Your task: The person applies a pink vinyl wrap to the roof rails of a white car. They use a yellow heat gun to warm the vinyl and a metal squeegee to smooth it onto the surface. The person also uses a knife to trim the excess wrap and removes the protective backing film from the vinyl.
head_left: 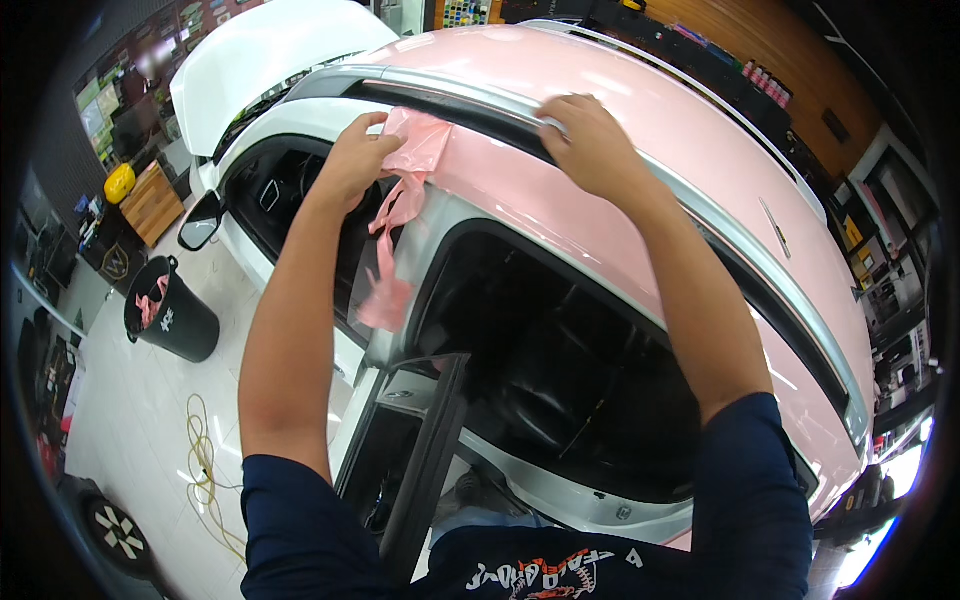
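My left hand (355, 160) pinches a crumpled piece of pink film (415, 145) at the upper edge of a white car's side, above the door openings. Torn pink strips (385, 295) dangle below it over the pillar. My right hand (590, 150) is at the silver roof rail (690, 195), its fingers curled and slightly blurred; whether they grip anything is hard to make out. The roof (520, 60) and upper side band (520, 210) are pink. An open door (400, 450) stands below my arms, beside a dark window or opening (540, 370).
The raised white hood (260, 55) is at upper left. A black bin (175, 325) with pink scraps stands left on the tiled floor, near a wooden crate (150, 200), a coiled yellow hose (205, 470) and a wheel (115, 530). A dark shelf (680, 55) with bottles runs behind the car.
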The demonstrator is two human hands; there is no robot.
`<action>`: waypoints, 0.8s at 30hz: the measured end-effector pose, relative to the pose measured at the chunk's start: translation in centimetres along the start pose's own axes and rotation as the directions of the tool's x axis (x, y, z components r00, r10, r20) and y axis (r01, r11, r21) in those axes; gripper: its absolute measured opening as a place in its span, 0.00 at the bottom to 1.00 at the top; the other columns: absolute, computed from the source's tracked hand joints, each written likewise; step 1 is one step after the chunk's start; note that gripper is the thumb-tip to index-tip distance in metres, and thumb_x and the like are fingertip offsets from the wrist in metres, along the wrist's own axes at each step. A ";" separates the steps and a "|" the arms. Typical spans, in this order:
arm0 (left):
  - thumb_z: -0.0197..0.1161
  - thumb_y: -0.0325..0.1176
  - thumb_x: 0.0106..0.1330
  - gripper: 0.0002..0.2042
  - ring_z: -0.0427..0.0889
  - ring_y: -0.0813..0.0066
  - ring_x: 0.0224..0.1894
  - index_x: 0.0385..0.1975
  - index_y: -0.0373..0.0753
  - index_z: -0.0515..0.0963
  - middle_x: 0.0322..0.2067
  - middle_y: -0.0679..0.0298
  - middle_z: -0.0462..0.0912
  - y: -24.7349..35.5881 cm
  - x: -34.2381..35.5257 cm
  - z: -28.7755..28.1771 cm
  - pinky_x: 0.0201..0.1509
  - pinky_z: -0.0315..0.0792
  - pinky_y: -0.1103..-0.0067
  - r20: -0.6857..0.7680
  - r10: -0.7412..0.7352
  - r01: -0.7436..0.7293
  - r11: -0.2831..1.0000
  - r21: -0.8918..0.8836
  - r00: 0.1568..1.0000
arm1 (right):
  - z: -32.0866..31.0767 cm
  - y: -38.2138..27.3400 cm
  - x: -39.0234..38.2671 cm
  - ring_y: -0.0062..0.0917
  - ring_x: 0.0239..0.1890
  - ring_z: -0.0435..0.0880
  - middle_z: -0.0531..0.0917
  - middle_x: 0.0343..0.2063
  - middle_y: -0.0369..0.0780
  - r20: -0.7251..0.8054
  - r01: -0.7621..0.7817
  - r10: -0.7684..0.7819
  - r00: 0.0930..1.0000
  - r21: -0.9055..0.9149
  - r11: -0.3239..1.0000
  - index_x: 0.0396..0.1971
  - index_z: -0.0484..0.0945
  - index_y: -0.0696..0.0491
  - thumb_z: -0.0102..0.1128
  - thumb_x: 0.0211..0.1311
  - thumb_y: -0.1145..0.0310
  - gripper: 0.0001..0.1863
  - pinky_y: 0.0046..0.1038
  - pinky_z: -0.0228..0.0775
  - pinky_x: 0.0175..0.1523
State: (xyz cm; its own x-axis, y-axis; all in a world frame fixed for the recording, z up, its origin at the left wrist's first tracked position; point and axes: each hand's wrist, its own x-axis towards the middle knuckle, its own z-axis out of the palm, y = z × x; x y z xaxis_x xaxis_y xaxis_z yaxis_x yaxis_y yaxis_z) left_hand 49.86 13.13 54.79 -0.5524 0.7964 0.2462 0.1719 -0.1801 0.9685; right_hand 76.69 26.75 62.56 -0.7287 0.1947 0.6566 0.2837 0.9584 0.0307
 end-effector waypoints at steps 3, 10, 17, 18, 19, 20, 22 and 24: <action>0.68 0.41 0.57 0.32 0.82 0.60 0.40 0.57 0.26 0.69 0.50 0.45 0.78 2.6 0.6 1.1 0.46 0.76 0.69 0.046 0.032 -0.043 0.959 0.282 0.998 | -4.9 4.2 -5.6 0.43 0.48 0.78 0.82 0.44 0.48 0.063 -0.120 0.131 0.989 -0.151 0.981 0.41 0.81 0.58 0.55 0.62 0.67 0.13 0.40 0.69 0.56; 0.64 0.38 0.57 0.18 0.83 0.62 0.33 0.37 0.25 0.81 0.28 0.47 0.83 3.9 5.3 5.3 0.39 0.74 0.70 0.163 -0.024 -0.104 0.676 0.729 0.986 | -8.3 6.0 -11.9 0.39 0.38 0.83 0.84 0.34 0.47 -0.043 -0.245 0.244 0.969 -0.301 0.922 0.44 0.80 0.56 0.54 0.63 0.64 0.15 0.39 0.73 0.47; 0.56 0.32 0.64 0.12 0.80 0.70 0.24 0.36 0.28 0.79 0.24 0.58 0.82 3.5 3.2 5.5 0.29 0.74 0.73 -0.049 0.023 0.014 0.765 0.644 0.999 | -6.6 6.1 -11.6 0.32 0.29 0.83 0.83 0.25 0.43 -0.174 -0.244 0.187 0.967 -0.415 0.877 0.28 0.81 0.54 0.56 0.57 0.64 0.10 0.34 0.75 0.36; 0.56 0.32 0.65 0.12 0.81 0.71 0.27 0.37 0.28 0.80 0.25 0.58 0.82 3.4 3.6 5.4 0.32 0.75 0.74 -0.028 0.106 -0.050 0.661 0.748 0.994 | -6.5 6.3 -11.8 0.32 0.28 0.83 0.83 0.25 0.42 -0.192 -0.235 0.168 0.967 -0.414 0.879 0.27 0.81 0.54 0.56 0.57 0.64 0.10 0.33 0.75 0.35; 0.57 0.32 0.64 0.13 0.82 0.71 0.29 0.41 0.28 0.79 0.27 0.57 0.82 4.1 3.5 5.3 0.34 0.75 0.75 -0.034 0.049 -0.009 0.682 0.731 0.998 | -6.3 6.3 -11.8 0.32 0.28 0.83 0.83 0.24 0.42 -0.198 -0.221 0.151 0.968 -0.401 0.889 0.27 0.81 0.55 0.56 0.57 0.64 0.10 0.33 0.75 0.35; 0.59 0.33 0.64 0.15 0.82 0.70 0.32 0.44 0.27 0.78 0.30 0.55 0.83 4.8 3.4 5.1 0.37 0.76 0.75 -0.039 -0.008 0.033 0.700 0.713 0.999 | -6.3 6.4 -11.8 0.32 0.28 0.83 0.83 0.24 0.42 -0.205 -0.207 0.135 0.969 -0.388 0.898 0.27 0.81 0.55 0.56 0.56 0.64 0.10 0.33 0.75 0.34; 0.60 0.32 0.62 0.19 0.82 0.68 0.37 0.50 0.26 0.76 0.37 0.52 0.82 5.8 2.6 6.0 0.41 0.76 0.76 -0.079 -0.062 0.099 0.737 0.668 0.995 | -6.0 6.8 -12.2 0.32 0.28 0.83 0.83 0.24 0.42 -0.216 -0.200 0.126 0.968 -0.371 0.907 0.28 0.81 0.55 0.57 0.56 0.64 0.10 0.33 0.75 0.34; 0.62 0.32 0.61 0.24 0.82 0.66 0.42 0.55 0.25 0.72 0.45 0.50 0.81 7.3 1.4 8.2 0.44 0.76 0.78 -0.155 -0.049 0.134 0.786 0.604 0.987 | -5.9 7.2 -12.2 0.32 0.28 0.83 0.83 0.25 0.42 -0.225 -0.205 0.126 0.966 -0.371 0.906 0.28 0.81 0.55 0.57 0.55 0.63 0.10 0.33 0.75 0.34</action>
State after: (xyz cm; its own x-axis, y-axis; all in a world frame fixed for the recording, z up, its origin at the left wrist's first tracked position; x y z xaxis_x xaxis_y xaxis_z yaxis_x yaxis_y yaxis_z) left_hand 57.06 17.69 61.91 -0.6803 0.7048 0.2012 0.5533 0.3139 0.7715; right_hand 91.35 30.08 59.24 -0.5275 0.2622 0.8081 0.6377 0.7506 0.1728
